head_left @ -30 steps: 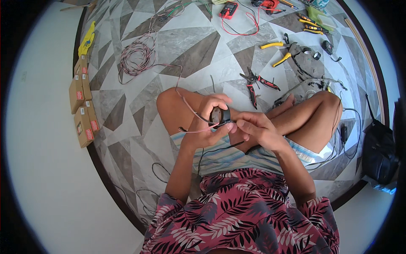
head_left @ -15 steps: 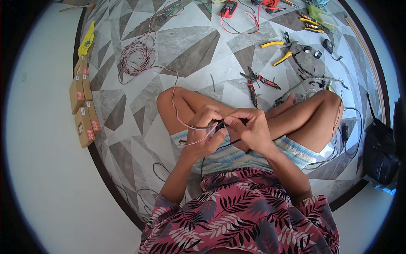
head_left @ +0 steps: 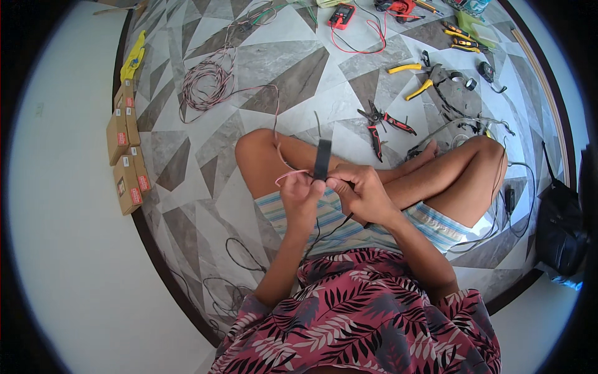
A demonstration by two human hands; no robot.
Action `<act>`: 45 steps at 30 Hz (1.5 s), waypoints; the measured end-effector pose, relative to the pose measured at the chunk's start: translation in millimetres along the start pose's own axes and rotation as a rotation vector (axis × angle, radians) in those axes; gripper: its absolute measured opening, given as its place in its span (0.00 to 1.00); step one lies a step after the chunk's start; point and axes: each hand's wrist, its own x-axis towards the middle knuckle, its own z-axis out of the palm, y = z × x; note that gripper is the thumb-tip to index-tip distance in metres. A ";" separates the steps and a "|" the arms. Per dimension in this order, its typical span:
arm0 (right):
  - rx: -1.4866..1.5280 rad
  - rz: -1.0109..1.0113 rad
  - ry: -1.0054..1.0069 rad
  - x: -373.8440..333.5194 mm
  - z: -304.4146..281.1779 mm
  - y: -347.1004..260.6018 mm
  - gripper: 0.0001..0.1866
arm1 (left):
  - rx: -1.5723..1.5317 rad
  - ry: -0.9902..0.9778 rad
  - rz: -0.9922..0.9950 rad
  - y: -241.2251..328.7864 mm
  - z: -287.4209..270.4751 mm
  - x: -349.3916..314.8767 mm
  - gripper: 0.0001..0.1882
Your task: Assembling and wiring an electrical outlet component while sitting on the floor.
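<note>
My two hands meet above my lap, fingers closed. A short strip of black electrical tape (head_left: 322,159) stands up between them, its lower end by my left thumb. My left hand (head_left: 300,198) pinches at the tape's base, where a pink wire (head_left: 288,174) arrives over my knee. Close beside it, my right hand (head_left: 359,192) has its thumb and fingers pressed together on a dark cable (head_left: 333,230), which hangs down across my shorts. The joint between wire and cable is hidden by my fingers.
Ahead lie a coil of pink-and-dark wire (head_left: 207,86), red-handled wire strippers (head_left: 377,123), yellow-handled pliers (head_left: 430,82), tape rolls (head_left: 471,83), a tape measure (head_left: 487,70) and a red multimeter (head_left: 341,16). Cardboard boxes (head_left: 126,181) line the left wall; a black bag (head_left: 557,218) sits at right.
The black tape strip now stands upright between my hands. My left hand has turned and lowered slightly, and the pink wire has shifted with it. My right hand stays close by.
</note>
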 end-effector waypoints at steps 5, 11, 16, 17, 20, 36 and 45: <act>0.153 -0.018 -0.004 -1.9 -1.0 1.1 0.09 | -0.468 0.127 -0.043 21.7 60.6 19.6 0.28; 0.277 0.183 0.026 -13.6 -14.8 -2.4 0.08 | 0.865 -0.206 0.533 34.6 14.5 29.2 0.29; 0.210 0.259 -0.056 -8.6 -23.0 -12.6 0.12 | 0.575 -0.316 0.385 41.3 8.0 35.0 0.26; 0.214 0.259 -0.054 -7.4 -23.0 -14.6 0.12 | 0.676 -0.360 0.459 46.9 4.9 37.4 0.22; 0.198 0.268 -0.080 -6.5 -19.7 -19.9 0.11 | 0.771 -0.394 0.540 51.1 4.5 38.8 0.16; -0.135 -0.144 0.219 -1.3 5.5 9.8 0.04 | 0.341 -0.214 -0.405 91.2 7.3 -10.4 0.15; 0.035 -0.057 0.003 -3.0 -5.8 5.1 0.04 | 1.204 -0.246 0.666 134.1 25.9 15.2 0.23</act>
